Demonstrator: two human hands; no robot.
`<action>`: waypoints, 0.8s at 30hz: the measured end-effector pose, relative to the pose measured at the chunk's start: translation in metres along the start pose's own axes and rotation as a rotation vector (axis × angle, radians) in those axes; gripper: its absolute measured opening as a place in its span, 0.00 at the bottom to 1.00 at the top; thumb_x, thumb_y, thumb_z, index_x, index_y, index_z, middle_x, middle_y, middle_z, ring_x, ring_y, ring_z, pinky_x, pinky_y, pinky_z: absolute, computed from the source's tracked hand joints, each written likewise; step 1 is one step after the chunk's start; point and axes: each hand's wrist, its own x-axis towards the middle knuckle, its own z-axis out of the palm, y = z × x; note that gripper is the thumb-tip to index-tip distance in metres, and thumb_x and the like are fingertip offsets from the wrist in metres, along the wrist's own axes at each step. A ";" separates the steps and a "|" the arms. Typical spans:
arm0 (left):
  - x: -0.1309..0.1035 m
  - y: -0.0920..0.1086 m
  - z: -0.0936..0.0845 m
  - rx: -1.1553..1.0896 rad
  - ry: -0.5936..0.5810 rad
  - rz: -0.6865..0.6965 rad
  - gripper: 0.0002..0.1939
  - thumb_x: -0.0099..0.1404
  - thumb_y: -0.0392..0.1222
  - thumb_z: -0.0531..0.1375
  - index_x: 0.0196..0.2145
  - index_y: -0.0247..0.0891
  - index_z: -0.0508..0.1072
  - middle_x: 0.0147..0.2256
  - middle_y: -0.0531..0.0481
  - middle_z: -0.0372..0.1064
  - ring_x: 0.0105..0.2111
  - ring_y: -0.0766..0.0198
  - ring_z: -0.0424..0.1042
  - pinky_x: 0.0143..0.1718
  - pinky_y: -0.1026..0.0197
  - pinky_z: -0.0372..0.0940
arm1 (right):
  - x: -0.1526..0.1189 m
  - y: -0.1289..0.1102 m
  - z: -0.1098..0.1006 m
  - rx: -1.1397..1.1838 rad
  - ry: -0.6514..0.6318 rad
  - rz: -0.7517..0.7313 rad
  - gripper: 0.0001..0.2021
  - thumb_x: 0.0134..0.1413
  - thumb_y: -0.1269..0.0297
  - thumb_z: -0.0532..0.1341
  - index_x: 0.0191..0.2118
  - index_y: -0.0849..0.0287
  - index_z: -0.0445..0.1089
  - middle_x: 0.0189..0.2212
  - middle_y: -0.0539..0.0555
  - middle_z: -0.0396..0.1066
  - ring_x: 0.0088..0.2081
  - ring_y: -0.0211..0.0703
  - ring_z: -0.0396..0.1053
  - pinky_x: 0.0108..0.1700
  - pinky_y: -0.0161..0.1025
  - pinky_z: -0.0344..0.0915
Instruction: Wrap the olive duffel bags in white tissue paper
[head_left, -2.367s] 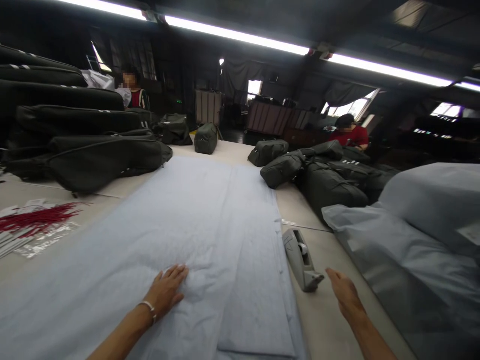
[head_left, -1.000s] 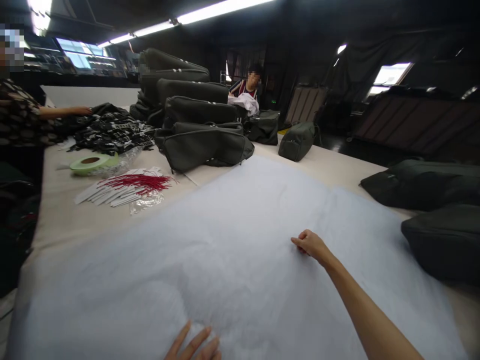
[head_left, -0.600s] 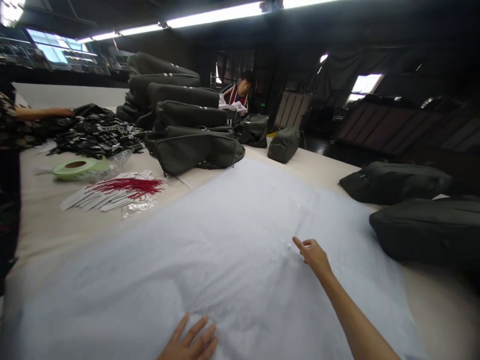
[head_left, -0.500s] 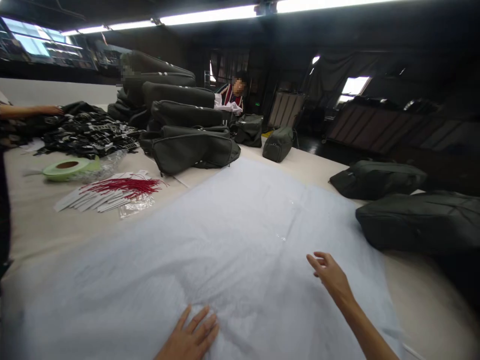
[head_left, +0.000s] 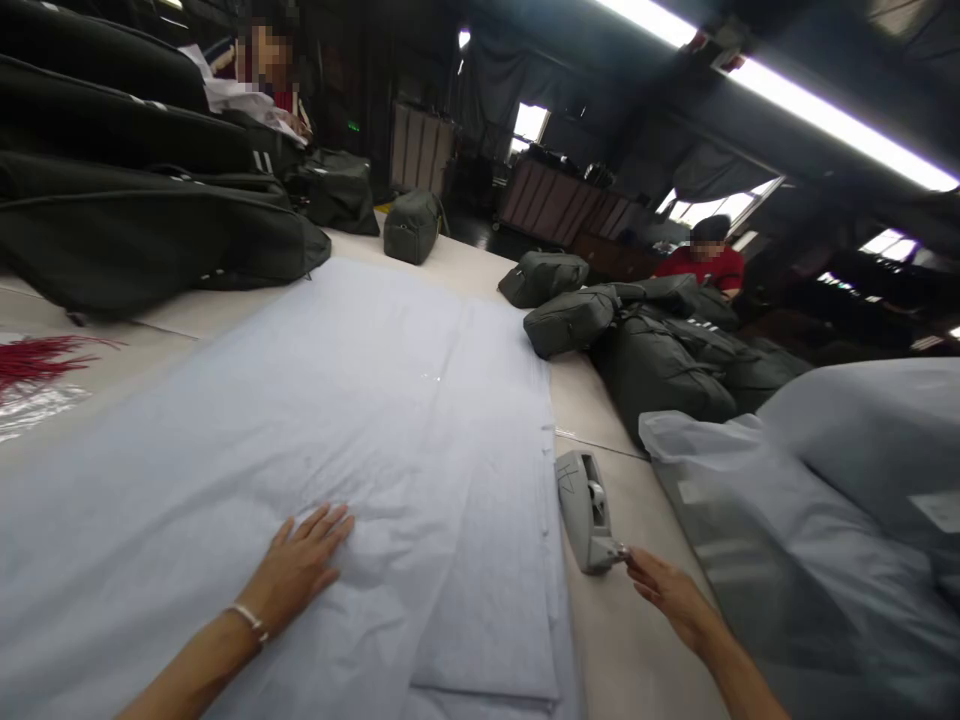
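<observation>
Since half a second ago, the right hand (head_left: 671,595) has moved off the sheet (head_left: 487,560) to the dispenser (head_left: 577,510), and the view has swung right. Right thumb and fingers are bunched at the dispenser's narrow nose; cannot tell if they grip any tape. Left hand (head_left: 304,565) lies flat, fingers slightly spread, pressing nothing but sheet; pale hard bracelet (head_left: 250,622) on that wrist. Sheet is thin, bluish-white, filmy, creased near the left fingers, folded in layers along its right side, stretched lengthwise over the matte cream table (head_left: 630,650). Small glossy tape piece (head_left: 430,377) sits mid-sheet. Dispenser is grey, wedge-shaped, hollow-topped, pen-marked, just beside the sheet's right edge. Cloudy, wrinkled plastic bundle (head_left: 855,500) bulges at far right. Smooth dark-green bags: rounded right pile (head_left: 652,370), slumped left stack (head_left: 150,235). Thin red cords (head_left: 37,360), left edge.
</observation>
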 end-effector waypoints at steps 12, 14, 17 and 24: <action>-0.003 0.009 -0.017 0.031 -0.059 -0.026 0.33 0.61 0.34 0.55 0.63 0.45 0.57 0.66 0.47 0.48 0.65 0.51 0.48 0.63 0.39 0.48 | 0.020 0.021 0.018 0.221 0.178 -0.048 0.21 0.24 0.49 0.66 0.28 0.58 0.71 0.31 0.55 0.74 0.42 0.53 0.70 0.37 0.41 0.67; -0.003 0.008 -0.017 0.018 -0.052 -0.032 0.33 0.61 0.33 0.55 0.63 0.46 0.58 0.66 0.47 0.49 0.65 0.50 0.48 0.63 0.38 0.47 | 0.006 0.026 0.009 0.213 0.200 -0.073 0.21 0.25 0.48 0.65 0.28 0.57 0.71 0.32 0.57 0.74 0.44 0.55 0.70 0.38 0.43 0.68; -0.003 0.008 -0.016 0.007 -0.039 -0.029 0.33 0.61 0.32 0.55 0.63 0.46 0.58 0.65 0.46 0.50 0.65 0.50 0.48 0.62 0.37 0.48 | -0.012 0.038 -0.001 0.208 0.217 -0.084 0.20 0.26 0.47 0.64 0.27 0.54 0.69 0.29 0.55 0.74 0.40 0.54 0.71 0.38 0.43 0.70; -0.003 0.007 -0.017 0.048 -0.049 -0.011 0.32 0.63 0.34 0.54 0.64 0.45 0.57 0.66 0.46 0.49 0.66 0.50 0.47 0.63 0.39 0.49 | -0.010 0.074 0.023 0.151 0.173 -0.038 0.19 0.30 0.44 0.64 0.24 0.55 0.66 0.19 0.49 0.69 0.23 0.44 0.68 0.33 0.43 0.71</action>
